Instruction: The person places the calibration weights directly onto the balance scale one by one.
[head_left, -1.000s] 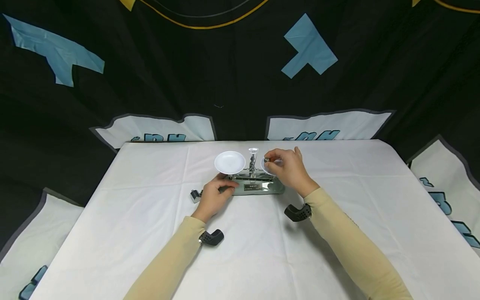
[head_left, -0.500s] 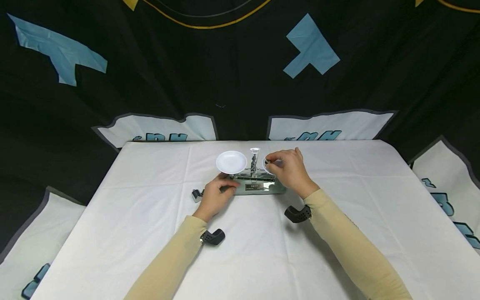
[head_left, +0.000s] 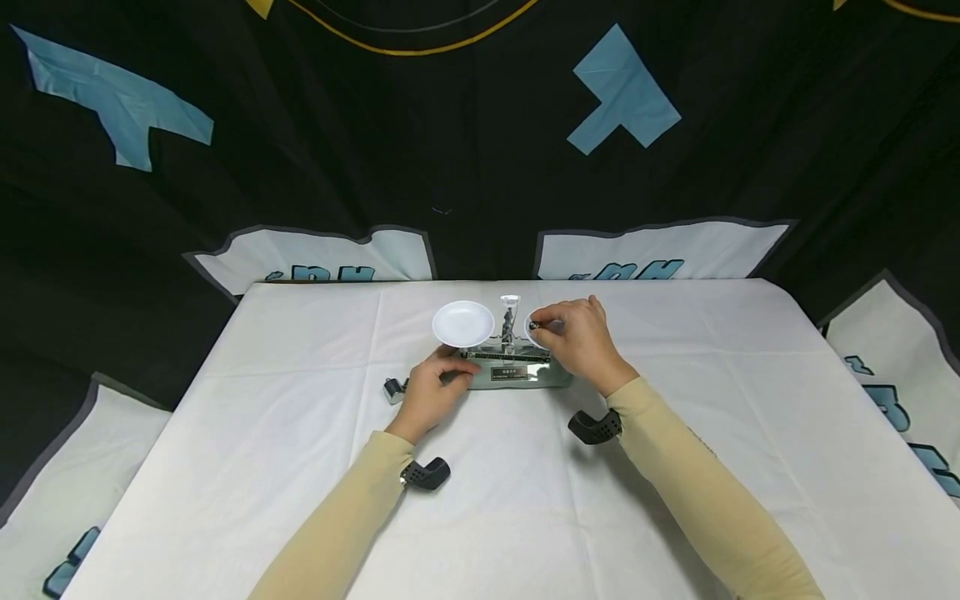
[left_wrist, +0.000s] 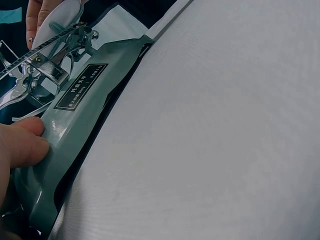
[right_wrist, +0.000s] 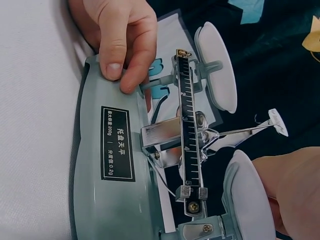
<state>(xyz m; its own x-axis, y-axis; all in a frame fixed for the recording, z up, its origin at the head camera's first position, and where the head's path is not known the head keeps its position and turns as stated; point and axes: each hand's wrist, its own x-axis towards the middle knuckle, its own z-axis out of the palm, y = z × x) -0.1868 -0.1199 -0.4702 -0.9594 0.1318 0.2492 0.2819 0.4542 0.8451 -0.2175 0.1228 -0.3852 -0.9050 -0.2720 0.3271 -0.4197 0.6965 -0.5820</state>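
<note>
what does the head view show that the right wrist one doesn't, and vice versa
Only the head view: the small metal piece pinched in the right hand, and the metal object beside the left hand.

Only the right wrist view: readable lettering on the label and numbers along the beam.

Both: the balance scale, its white pans and both hands.

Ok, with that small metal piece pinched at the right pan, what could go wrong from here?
The small metal piece pinched by the right hand could slip and jolt the right pan; whether it touches the pan isn't clear.
The left hand rests on the green base, so a nudge there might unsettle the graduated beam.
A metallic object lies on the white cloth beside the left hand and could get knocked.
</note>
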